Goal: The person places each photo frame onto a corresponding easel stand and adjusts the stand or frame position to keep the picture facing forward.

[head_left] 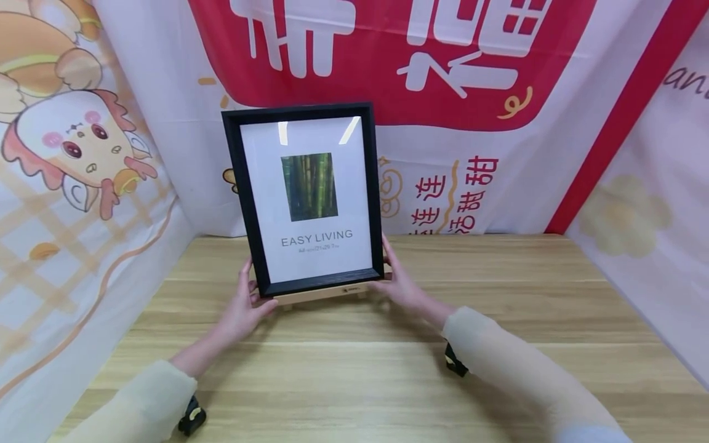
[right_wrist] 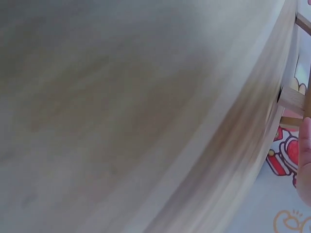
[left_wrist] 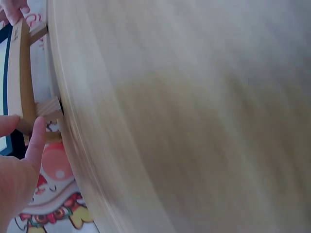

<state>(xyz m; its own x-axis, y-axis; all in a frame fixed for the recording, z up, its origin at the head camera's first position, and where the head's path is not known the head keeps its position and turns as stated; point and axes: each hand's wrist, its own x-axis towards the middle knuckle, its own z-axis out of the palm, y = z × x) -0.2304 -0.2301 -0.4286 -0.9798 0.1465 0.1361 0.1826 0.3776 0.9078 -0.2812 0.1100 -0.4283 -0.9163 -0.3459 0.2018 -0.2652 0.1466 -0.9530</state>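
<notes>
A black picture frame (head_left: 251,203) with a bamboo picture and the words "EASY LIVING" stands upright, tilted slightly, on the ledge of a small wooden easel (head_left: 321,295). At the lower left corner my left hand (head_left: 249,307) holds the easel ledge, thumb in front and fingers behind. In the left wrist view, thumb and a finger of the left hand (left_wrist: 22,174) pinch the ledge end, with a short easel foot (left_wrist: 48,108) beside them. My right hand (head_left: 401,284) grips the other end. Only part of the right hand (right_wrist: 305,165) shows in the right wrist view, against the wood.
The wood-grain table (head_left: 354,369) extends in front of the easel. Behind it hangs a white and red printed cloth (head_left: 471,111). Patterned cloths (head_left: 83,203) line the left and right sides. A black device (head_left: 192,417) sits under the left sleeve.
</notes>
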